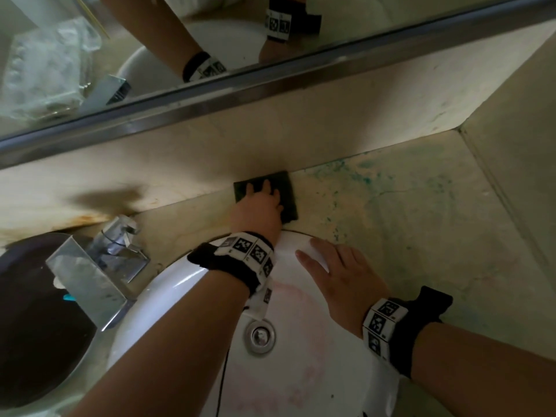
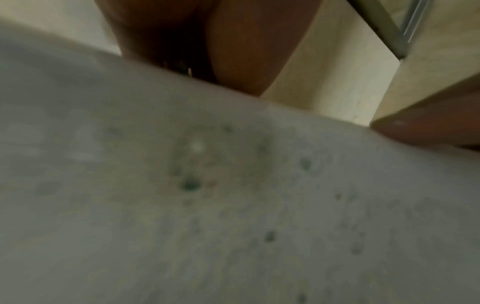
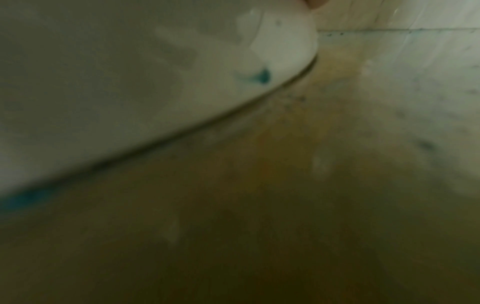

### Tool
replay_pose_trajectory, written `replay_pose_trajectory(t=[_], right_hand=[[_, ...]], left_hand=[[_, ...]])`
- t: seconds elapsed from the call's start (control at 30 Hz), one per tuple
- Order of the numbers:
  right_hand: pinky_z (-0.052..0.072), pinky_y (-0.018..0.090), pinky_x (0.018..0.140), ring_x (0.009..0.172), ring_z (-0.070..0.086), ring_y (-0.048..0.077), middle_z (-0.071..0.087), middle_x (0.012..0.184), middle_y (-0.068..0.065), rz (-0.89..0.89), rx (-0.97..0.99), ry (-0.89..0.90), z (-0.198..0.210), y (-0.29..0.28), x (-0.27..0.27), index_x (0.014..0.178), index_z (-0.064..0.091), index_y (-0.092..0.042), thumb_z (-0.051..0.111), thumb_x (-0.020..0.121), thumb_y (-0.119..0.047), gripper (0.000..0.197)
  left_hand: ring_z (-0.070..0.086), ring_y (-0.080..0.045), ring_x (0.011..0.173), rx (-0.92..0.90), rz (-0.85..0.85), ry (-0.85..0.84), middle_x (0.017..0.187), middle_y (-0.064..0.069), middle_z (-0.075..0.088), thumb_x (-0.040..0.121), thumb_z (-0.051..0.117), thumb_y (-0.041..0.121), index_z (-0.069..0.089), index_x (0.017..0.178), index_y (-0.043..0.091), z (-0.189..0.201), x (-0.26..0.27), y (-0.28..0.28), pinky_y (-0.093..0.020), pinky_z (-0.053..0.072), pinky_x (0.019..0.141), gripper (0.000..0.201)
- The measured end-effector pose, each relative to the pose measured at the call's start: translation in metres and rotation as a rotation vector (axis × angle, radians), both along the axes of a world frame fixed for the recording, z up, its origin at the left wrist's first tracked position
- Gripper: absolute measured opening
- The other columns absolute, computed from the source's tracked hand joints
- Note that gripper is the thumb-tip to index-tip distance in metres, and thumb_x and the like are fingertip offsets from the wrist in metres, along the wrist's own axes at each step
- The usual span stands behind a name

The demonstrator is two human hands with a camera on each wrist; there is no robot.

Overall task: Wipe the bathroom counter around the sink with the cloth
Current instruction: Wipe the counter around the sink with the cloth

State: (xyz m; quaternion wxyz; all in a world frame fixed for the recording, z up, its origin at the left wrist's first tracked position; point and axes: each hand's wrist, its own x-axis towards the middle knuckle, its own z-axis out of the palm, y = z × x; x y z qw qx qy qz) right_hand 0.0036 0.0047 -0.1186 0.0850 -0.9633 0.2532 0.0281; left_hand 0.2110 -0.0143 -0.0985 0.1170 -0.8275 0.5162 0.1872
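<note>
A dark green cloth (image 1: 288, 192) lies flat on the beige counter (image 1: 406, 224), behind the white sink (image 1: 168, 284) and against the back wall. My left hand (image 1: 259, 206) presses down on it with fingers spread and straight. My right hand (image 1: 340, 270) rests flat on the sink's far rim, holding nothing. Green-blue stains speckle the counter right of the cloth. In the left wrist view the hand (image 2: 228, 47) is seen from below, over the blurred, spotted counter (image 2: 233, 205). The right wrist view shows the sink rim (image 3: 155, 82) with a teal smear, meeting the counter (image 3: 285, 185).
A chrome faucet (image 1: 90, 275) stands left of the sink, with a dark round dish (image 1: 33, 311) beside it. The drain (image 1: 260, 335) sits in the basin. A metal-framed mirror (image 1: 150, 40) runs above the backsplash. A side wall (image 1: 511, 115) closes the counter on the right.
</note>
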Motion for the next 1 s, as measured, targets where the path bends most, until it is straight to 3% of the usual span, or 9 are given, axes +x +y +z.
replay_pose_trajectory(t=[0.2,0.3,0.4,0.53,0.6,0.67,0.73,0.83,1.0], right_hand=[[0.048,0.042,0.087,0.108,0.043,0.031,0.048,0.134,0.017,0.008,-0.001,-0.021,0.000,-0.001,0.000,0.137,0.048,-0.017,0.036,0.071,-0.020,0.067],[0.047,0.043,0.088,0.110,0.042,0.032,0.048,0.134,0.018,0.008,0.004,-0.037,-0.003,-0.001,0.001,0.136,0.047,-0.016,0.038,0.071,-0.019,0.066],[0.047,0.043,0.089,0.111,0.043,0.033,0.048,0.134,0.018,0.011,-0.003,-0.060,-0.005,0.000,0.001,0.136,0.046,-0.016,0.041,0.070,-0.018,0.066],[0.046,0.041,0.090,0.111,0.043,0.032,0.047,0.133,0.017,0.009,-0.018,-0.106,-0.003,-0.002,0.000,0.133,0.051,-0.014,0.046,0.069,-0.016,0.063],[0.046,0.042,0.090,0.111,0.044,0.033,0.047,0.135,0.018,0.010,-0.015,-0.089,-0.005,-0.002,0.000,0.134,0.049,-0.014,0.045,0.069,-0.016,0.065],[0.045,0.043,0.092,0.113,0.044,0.033,0.045,0.137,0.018,0.014,-0.003,-0.054,-0.007,-0.001,0.000,0.137,0.046,-0.015,0.046,0.068,-0.017,0.069],[0.046,0.042,0.091,0.112,0.043,0.032,0.045,0.136,0.017,0.010,0.004,-0.040,-0.006,-0.001,-0.001,0.138,0.047,-0.016,0.052,0.066,-0.017,0.072],[0.048,0.041,0.089,0.110,0.045,0.030,0.047,0.134,0.016,0.004,0.015,-0.040,-0.004,-0.001,0.001,0.136,0.048,-0.018,0.059,0.060,-0.015,0.077],[0.049,0.042,0.090,0.111,0.042,0.030,0.049,0.134,0.016,-0.011,0.025,-0.029,0.000,-0.002,0.001,0.135,0.048,-0.018,0.041,0.064,-0.015,0.071]], left_hand=[[0.045,-0.032,0.122,0.009,-0.062,-0.033,0.144,-0.008,0.042,0.098,0.038,0.027,0.037,0.142,0.014,-0.010,-0.010,-0.028,-0.041,0.050,0.078,0.046],[0.054,-0.030,0.109,-0.025,-0.119,-0.029,0.134,-0.009,0.052,0.098,0.040,0.025,0.042,0.137,0.012,-0.005,-0.019,-0.039,-0.036,0.043,0.067,0.042],[0.058,-0.028,0.103,-0.023,-0.192,-0.015,0.124,-0.010,0.057,0.098,0.041,0.022,0.046,0.134,0.009,0.001,-0.031,-0.056,-0.034,0.039,0.064,0.038],[0.056,-0.028,0.110,-0.021,-0.351,0.034,0.141,-0.005,0.046,0.097,0.041,0.026,0.037,0.142,0.017,-0.001,-0.039,-0.074,-0.037,0.044,0.072,0.046],[0.040,-0.028,0.132,0.019,-0.440,0.072,0.155,-0.003,0.026,0.100,0.038,0.026,0.024,0.149,0.021,0.000,-0.036,-0.076,-0.042,0.044,0.094,0.051],[0.017,-0.026,0.145,0.058,-0.469,0.120,0.160,-0.001,0.007,0.102,0.033,0.023,0.016,0.151,0.023,0.003,-0.031,-0.069,-0.042,0.032,0.110,0.051],[0.010,-0.028,0.146,0.032,-0.430,0.124,0.160,-0.001,0.004,0.103,0.031,0.023,0.015,0.151,0.023,0.004,-0.024,-0.055,-0.043,0.028,0.112,0.051],[0.012,-0.032,0.145,0.011,-0.305,0.094,0.160,-0.004,0.008,0.103,0.030,0.022,0.017,0.151,0.022,0.004,-0.005,-0.016,-0.041,0.028,0.111,0.050],[0.012,-0.026,0.146,-0.093,-0.026,0.070,0.159,0.004,0.012,0.103,0.029,0.024,0.022,0.149,0.028,0.000,0.026,0.037,-0.042,0.033,0.112,0.047]])
